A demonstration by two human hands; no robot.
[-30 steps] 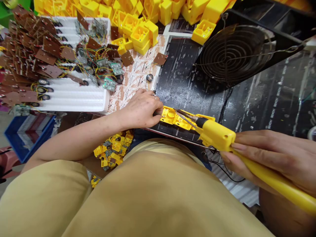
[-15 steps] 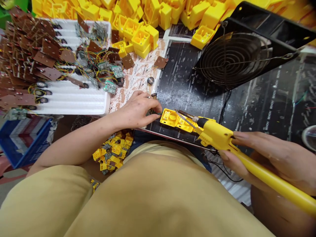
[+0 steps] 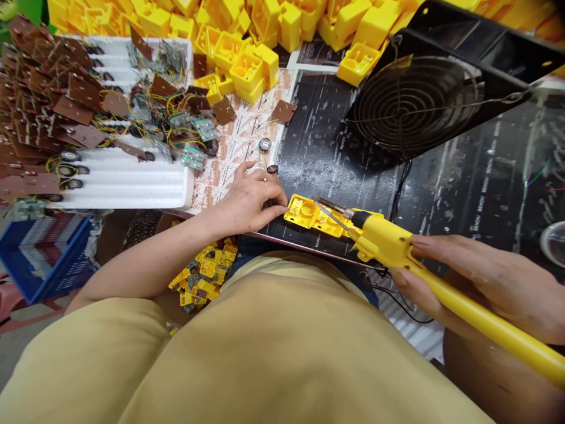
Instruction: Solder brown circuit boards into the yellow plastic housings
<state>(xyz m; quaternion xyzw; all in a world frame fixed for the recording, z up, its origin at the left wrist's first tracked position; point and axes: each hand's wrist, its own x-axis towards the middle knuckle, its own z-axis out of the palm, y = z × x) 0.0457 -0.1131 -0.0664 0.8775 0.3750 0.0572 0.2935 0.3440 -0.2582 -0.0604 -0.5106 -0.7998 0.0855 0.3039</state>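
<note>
Gripped in the right hand [image 3: 481, 282], fingers wrapped around its handle, was a yellow soldering iron [image 3: 424, 265], its metal tip slanting down onto a yellow housing [image 3: 315, 215] that lay flat on the near edge of a black mat [image 3: 318, 147]. Left hand [image 3: 249, 200] rested palm down at the housing's left end, fingertips pinched on a small dark part just beside it; what exactly they held could not be told. Below the left forearm sat a heap of small yellow parts [image 3: 203, 274], and further left a blue crate [image 3: 44, 253]. Just beyond the left hand lay two small round speakers [image 3: 265, 143] on patterned paper. A white tray [image 3: 128, 182] to the left carried brown circuit boards [image 3: 53, 112] tangled with coloured wires and green boards [image 3: 194, 156]. A black fan [image 3: 419, 100] with a wire grille stood tilted on the mat's far right. Farthest off lay a pile of yellow casings [image 3: 247, 35].
</note>
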